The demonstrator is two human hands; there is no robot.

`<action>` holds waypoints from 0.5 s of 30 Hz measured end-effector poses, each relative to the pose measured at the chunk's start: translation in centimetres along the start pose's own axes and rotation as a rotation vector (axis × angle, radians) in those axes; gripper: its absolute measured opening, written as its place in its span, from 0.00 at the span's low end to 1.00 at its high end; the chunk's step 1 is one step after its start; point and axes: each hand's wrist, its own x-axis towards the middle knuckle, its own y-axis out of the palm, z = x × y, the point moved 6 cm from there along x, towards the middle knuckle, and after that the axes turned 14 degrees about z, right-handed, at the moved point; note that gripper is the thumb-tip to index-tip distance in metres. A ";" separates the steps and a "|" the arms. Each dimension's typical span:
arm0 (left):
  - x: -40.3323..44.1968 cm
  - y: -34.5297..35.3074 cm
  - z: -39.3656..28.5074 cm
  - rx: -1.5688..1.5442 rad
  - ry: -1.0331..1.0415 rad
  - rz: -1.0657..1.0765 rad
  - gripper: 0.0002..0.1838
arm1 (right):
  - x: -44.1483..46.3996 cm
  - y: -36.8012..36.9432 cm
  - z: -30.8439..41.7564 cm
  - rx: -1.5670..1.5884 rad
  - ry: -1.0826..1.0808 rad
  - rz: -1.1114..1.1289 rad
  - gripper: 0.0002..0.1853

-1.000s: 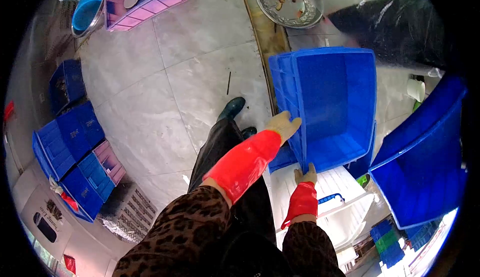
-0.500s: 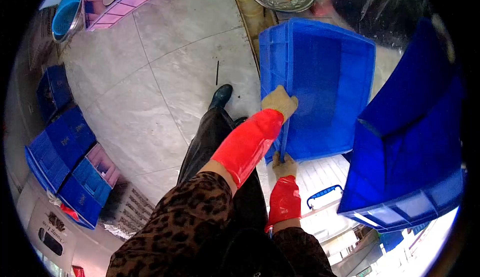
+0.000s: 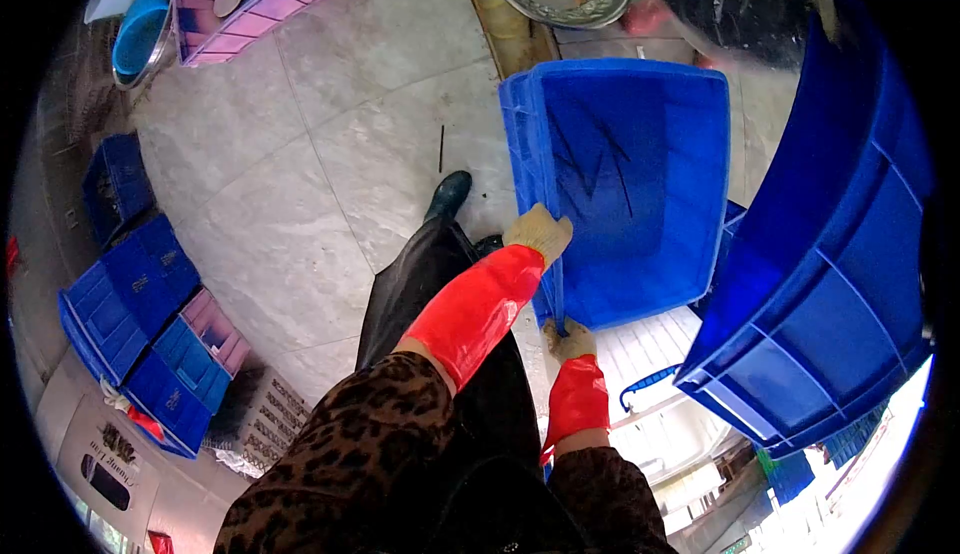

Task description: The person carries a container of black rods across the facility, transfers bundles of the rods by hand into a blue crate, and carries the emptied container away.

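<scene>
Tipped further, the rightmost blue crate [image 3: 810,274] is seemingly being emptied; the central blue crate [image 3: 640,249], gripped by left hand [image 3: 539,233] and right hand [image 3: 569,342], should be steadied.

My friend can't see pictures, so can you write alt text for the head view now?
A gloved left hand and right hand grip a blue crate with dark streaks inside. A second crate, also blue, tilts beside it; a metal basin lies beyond.

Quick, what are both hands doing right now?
Left hand: closed, gripping the edge of the blue crate in front.
Right hand: closed, gripping the same crate at its lower-left corner in the picture.
</scene>
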 end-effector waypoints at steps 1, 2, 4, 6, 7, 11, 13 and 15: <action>0.0 0.2 0.4 0.000 0.004 -0.056 0.24 | 0.2 -0.3 0.1 0.000 -0.004 -0.003 0.08; 0.4 0.5 0.9 -0.001 0.008 -0.053 0.24 | 0.9 -0.5 0.1 -0.028 0.005 0.021 0.08; 1.0 0.8 2.1 -0.009 -0.028 -0.042 0.26 | 6.7 -10.0 -1.5 -0.055 0.014 0.044 0.08; 0.5 0.9 2.1 0.003 -0.030 -0.012 0.26 | 17.7 -14.9 -2.3 -1.388 -0.543 0.549 0.09; 0.3 0.9 2.1 0.019 -0.044 0.001 0.26 | 17.1 -14.4 -2.0 -1.385 -0.545 0.551 0.09; -0.9 -0.3 1.7 0.108 0.068 -0.010 0.27 | 9.9 -7.8 1.5 -1.537 -0.484 0.317 0.12; -0.7 -0.7 4.3 -0.067 0.145 0.147 0.27 | 5.7 -2.7 2.3 -1.598 -0.348 0.204 0.13; 3.2 -2.1 10.0 -0.268 0.174 0.160 0.22 | 3.4 1.5 3.5 -1.290 -0.192 -0.138 0.16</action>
